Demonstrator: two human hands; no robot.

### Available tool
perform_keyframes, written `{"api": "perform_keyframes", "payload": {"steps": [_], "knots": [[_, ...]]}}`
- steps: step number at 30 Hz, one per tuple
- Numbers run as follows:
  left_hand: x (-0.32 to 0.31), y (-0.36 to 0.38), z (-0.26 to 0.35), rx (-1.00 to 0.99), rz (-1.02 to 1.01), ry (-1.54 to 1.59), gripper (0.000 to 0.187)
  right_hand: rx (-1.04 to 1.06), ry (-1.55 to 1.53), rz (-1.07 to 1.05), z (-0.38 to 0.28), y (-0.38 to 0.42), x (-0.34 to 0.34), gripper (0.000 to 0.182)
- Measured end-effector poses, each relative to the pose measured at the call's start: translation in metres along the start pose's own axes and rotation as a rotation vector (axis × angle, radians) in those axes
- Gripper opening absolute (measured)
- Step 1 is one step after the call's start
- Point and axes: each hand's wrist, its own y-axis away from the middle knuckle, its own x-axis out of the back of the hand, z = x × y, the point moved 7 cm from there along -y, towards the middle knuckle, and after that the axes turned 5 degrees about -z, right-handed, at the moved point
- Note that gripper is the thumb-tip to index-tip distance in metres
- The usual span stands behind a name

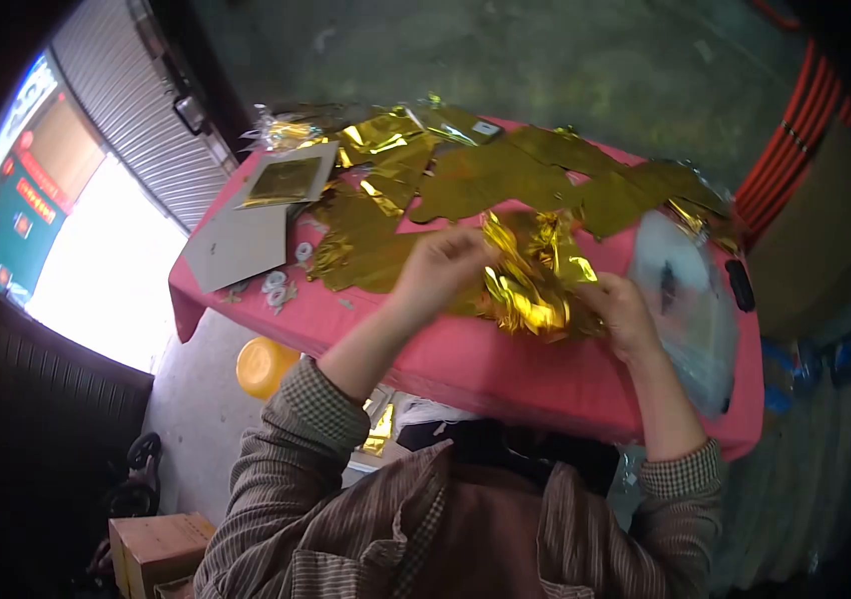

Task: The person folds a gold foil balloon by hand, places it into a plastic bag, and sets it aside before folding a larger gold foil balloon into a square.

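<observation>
A crumpled piece of shiny gold foil (530, 290) hangs between my two hands above the front of the pink-covered table (535, 369). My left hand (445, 262) pinches its left edge with the fingertips. On the other side, my right hand (620, 311) is closed on the foil's right edge. Flat gold foil sheets (490, 180) lie spread on the table behind it, some overlapping. Part of the table under the held foil is hidden.
Grey-white boards (241, 248), one bearing a gold square, and tape rolls (275, 285) lie at the left. A clear plastic bag (680, 309) and a black object (740, 286) are at the right. A yellow bucket (264, 366) and cardboard box (159, 547) stand on the floor.
</observation>
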Motion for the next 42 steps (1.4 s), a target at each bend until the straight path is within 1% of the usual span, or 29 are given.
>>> {"api": "perform_keyframes", "payload": {"steps": [1,2,4,6,7,8,9,10,12,13,15,18,19,20,21,23,24,25,26,27,28,30,32,34,36,37,38,40,42], "knots": [[0.029,-0.001,0.015,-0.021,0.129,-0.064,0.007,0.007,-0.002,-0.021,0.003,0.001,0.003,0.019],[0.060,-0.009,0.019,-0.113,0.173,0.254,0.006,-0.006,-0.021,0.008,0.009,0.002,0.011,0.017],[0.133,-0.007,0.058,-0.213,0.339,0.365,0.017,-0.021,-0.038,0.030,0.019,0.007,0.027,0.016],[0.191,-0.002,0.096,-0.152,0.289,0.415,0.027,-0.106,0.066,-0.023,0.030,0.012,0.038,0.017],[0.240,0.001,0.113,-0.233,0.428,0.303,0.030,-0.101,0.065,-0.028,0.028,0.016,0.039,0.017],[0.282,0.009,0.124,-0.262,0.615,0.375,0.031,-0.144,0.066,-0.016,0.028,0.021,0.040,0.020],[0.312,0.014,0.147,-0.375,0.633,0.328,0.031,-0.186,0.066,-0.002,0.030,0.026,0.042,0.023],[0.340,0.023,0.169,-0.416,0.796,0.196,0.033,-0.186,0.066,0.014,0.037,0.026,0.047,0.023],[0.352,0.028,0.214,-0.569,0.520,0.109,0.034,-0.190,0.168,0.034,0.042,0.030,0.054,0.022],[0.351,0.036,0.234,-0.648,0.643,0.028,0.033,-0.196,0.277,0.055,0.044,0.031,0.058,0.022],[0.322,0.045,0.269,-0.702,0.762,-0.517,0.029,-0.210,0.401,0.008,0.043,0.034,0.057,0.022],[0.307,0.021,0.277,-0.715,0.689,-0.626,0.027,-0.236,0.654,-0.024,0.048,0.038,0.057,0.022],[0.292,0.010,0.269,-0.642,0.632,-0.675,0.024,-0.247,0.778,-0.003,0.039,0.037,0.050,0.024],[0.288,-0.003,0.259,-0.604,0.578,-0.796,0.022,-0.238,1.075,0.031,0.017,0.039,0.043,0.025],[0.287,-0.020,0.243,-0.560,0.517,-0.913,0.021,-0.247,1.076,0.031,0.010,0.038,0.036,0.025],[0.271,-0.043,0.200,-0.306,0.405,-1.108,0.020,-0.073,1.526,0.264,-0.021,0.040,0.030,0.030],[0.258,-0.051,0.177,-0.188,0.334,-1.189,0.022,-0.237,1.547,0.339,-0.032,0.039,0.028,0.028],[0.250,-0.058,0.155,-0.071,0.262,-1.267,0.024,-0.254,1.552,0.343,-0.032,0.036,0.027,0.028],[0.264,-0.069,0.130,-0.125,0.253,-1.391,0.026,-0.022,1.508,0.345,-0.041,0.032,0.017,0.027],[0.249,-0.071,0.114,-0.061,0.178,-1.301,0.026,0.212,1.451,0.345,-0.048,0.028,0.006,0.026],[0.250,-0.078,0.093,0.006,0.129,-1.313,0.026,0.269,1.405,0.257,-0.045,0.021,-0.006,0.024],[0.275,-0.092,0.047,-0.061,0.096,-1.354,0.029,0.391,1.311,0.108,-0.035,0.010,-0.029,0.027],[0.273,-0.101,0.029,-0.102,0.081,-1.319,0.033,0.235,1.236,0.005,-0.006,-0.009,-0.029,0.039],[0.265,-0.089,0.017,0.255,0.233,-1.369,0.040,0.235,1.241,0.022,0.023,-0.019,-0.021,0.046],[0.190,-0.069,0.023,-0.252,0.251,-1.649,0.046,0.231,1.238,0.048,0.042,-0.025,-0.012,0.053],[0.168,-0.063,0.007,-0.262,0.073,-1.502,0.044,0.282,1.245,-0.006,0.047,-0.029,-0.015,0.057],[0.131,-0.047,0.003,-0.137,-0.075,-1.371,0.046,0.333,1.252,-0.061,0.048,-0.029,-0.018,0.062],[0.081,-0.022,-0.022,-0.235,-0.346,-1.241,0.047,0.347,1.240,-0.106,0.048,-0.026,-0.020,0.061],[0.066,0.009,-0.036,-0.252,-0.333,-1.389,0.046,0.366,1.214,-0.169,0.048,-0.022,-0.027,0.060]]}}
